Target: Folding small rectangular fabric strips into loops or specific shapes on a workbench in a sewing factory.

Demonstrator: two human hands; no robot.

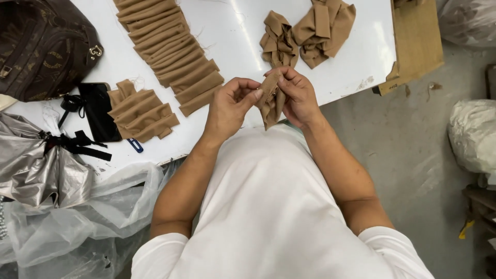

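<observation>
Both hands pinch one tan fabric strip point(270, 98) just above the near edge of the white table point(237, 31): the left hand point(229, 107) closes on its upper end, the right hand point(298, 95) grips its side. Folded strips point(170, 49) lie in a row toward the far edge, a loose pile point(310, 31) toward the right edge.

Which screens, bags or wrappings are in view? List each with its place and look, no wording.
Black phone: flat on the white table, left, screen dark.
Brown patterned handbag: table's top-left corner, gold clasp.
Silver crinkled bag: left edge, black ribbon.
Clear plastic sheeting: lower left, crumpled.
White sack: floor, right, lumpy.
</observation>
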